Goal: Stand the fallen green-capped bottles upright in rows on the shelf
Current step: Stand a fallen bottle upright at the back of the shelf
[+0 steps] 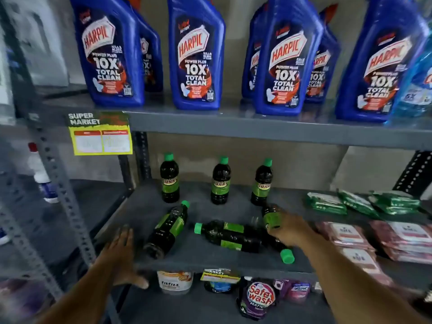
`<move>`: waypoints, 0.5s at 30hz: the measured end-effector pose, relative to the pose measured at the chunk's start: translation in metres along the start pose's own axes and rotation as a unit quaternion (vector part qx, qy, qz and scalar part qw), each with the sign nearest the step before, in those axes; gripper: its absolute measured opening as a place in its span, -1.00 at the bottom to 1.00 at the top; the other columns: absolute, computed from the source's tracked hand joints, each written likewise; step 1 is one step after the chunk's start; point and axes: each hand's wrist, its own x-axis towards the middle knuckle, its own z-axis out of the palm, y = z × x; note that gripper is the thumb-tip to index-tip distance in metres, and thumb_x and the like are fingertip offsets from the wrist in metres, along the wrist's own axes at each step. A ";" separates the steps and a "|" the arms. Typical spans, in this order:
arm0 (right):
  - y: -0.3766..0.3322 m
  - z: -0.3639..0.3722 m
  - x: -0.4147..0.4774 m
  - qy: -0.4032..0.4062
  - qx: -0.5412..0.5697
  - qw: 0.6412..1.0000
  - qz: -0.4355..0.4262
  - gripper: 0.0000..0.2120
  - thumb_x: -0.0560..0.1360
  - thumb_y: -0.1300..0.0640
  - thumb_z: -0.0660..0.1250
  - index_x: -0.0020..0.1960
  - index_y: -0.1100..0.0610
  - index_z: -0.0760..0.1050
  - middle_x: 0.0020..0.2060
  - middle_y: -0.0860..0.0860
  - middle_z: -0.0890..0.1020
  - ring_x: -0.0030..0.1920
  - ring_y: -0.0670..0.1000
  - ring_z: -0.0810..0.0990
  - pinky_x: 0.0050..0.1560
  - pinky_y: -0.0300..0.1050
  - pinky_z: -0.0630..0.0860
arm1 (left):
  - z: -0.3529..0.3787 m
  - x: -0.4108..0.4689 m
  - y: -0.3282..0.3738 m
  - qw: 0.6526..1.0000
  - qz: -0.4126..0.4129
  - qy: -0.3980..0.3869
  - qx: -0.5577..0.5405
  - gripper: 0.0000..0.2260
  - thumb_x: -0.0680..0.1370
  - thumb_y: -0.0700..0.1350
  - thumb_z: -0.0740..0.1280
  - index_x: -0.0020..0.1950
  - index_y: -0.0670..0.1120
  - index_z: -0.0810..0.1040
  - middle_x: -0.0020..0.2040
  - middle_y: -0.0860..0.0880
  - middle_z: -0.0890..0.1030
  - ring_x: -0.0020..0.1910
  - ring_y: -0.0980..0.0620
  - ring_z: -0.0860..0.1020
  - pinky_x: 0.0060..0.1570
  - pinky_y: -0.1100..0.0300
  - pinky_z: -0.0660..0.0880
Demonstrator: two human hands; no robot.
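Three dark bottles with green caps stand upright in a back row on the grey middle shelf [145, 206]: the left bottle [170, 181], the middle bottle [221, 183] and the right bottle [261, 185]. In front, one fallen bottle [168, 230] lies diagonally with its cap pointing to the back. Two more fallen bottles [229, 235] lie side by side across the shelf. My right hand [292, 230] is shut on another bottle [271, 217] at their right end. A green cap [287, 256] pokes out below that hand. My left hand [121, 251] rests open on the shelf's front edge, left of the diagonal bottle.
Blue Harpic bottles [196, 57] fill the shelf above. Green packets [350, 202] and pink packets [350, 235] lie on the same shelf to the right. A white tub [174, 282] and a Safewash pouch [257, 298] sit on the shelf below. A perforated upright [56, 174] stands at the left.
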 end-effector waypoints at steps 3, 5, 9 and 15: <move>0.005 0.019 0.009 -0.011 0.059 0.994 0.090 -0.31 0.33 -0.03 0.44 0.39 0.07 0.29 0.21 0.18 0.52 0.16 0.22 0.55 0.13 -0.03 0.51 | 0.006 0.015 -0.012 1.000 0.019 0.006 -0.003 0.38 0.10 0.51 0.38 0.49 -0.20 -0.37 0.55 -0.18 -0.31 0.53 -0.17 -0.26 0.51 -0.08 -0.03; 0.009 0.030 0.012 0.002 0.096 0.990 0.107 -0.17 0.25 0.05 0.49 0.43 0.00 0.19 0.19 0.22 0.46 0.12 0.26 0.54 0.11 0.03 0.53 | 0.012 0.022 -0.016 0.997 0.038 0.061 -0.006 0.32 0.12 0.51 0.33 0.51 -0.20 -0.29 0.57 -0.17 -0.22 0.54 -0.16 -0.21 0.51 -0.06 -0.02; 0.006 0.038 0.018 0.019 0.090 0.988 0.122 -0.06 0.25 0.14 0.51 0.46 -0.12 0.05 0.19 0.22 0.32 0.09 0.31 0.53 0.14 0.11 0.51 | 0.024 0.028 -0.017 0.990 0.053 0.126 -0.023 0.25 0.14 0.48 0.28 0.53 -0.21 -0.19 0.58 -0.17 -0.11 0.55 -0.14 -0.12 0.52 -0.03 -0.02; 0.009 0.036 0.020 -0.042 0.059 0.990 0.122 0.17 0.20 0.13 0.53 0.52 -0.25 -0.17 0.28 0.23 0.20 0.19 0.31 0.49 0.24 0.06 0.48 | 0.029 0.028 -0.019 0.988 0.056 0.139 -0.041 0.26 0.12 0.49 0.26 0.53 -0.21 -0.18 0.58 -0.16 -0.11 0.55 -0.12 -0.12 0.50 -0.01 -0.07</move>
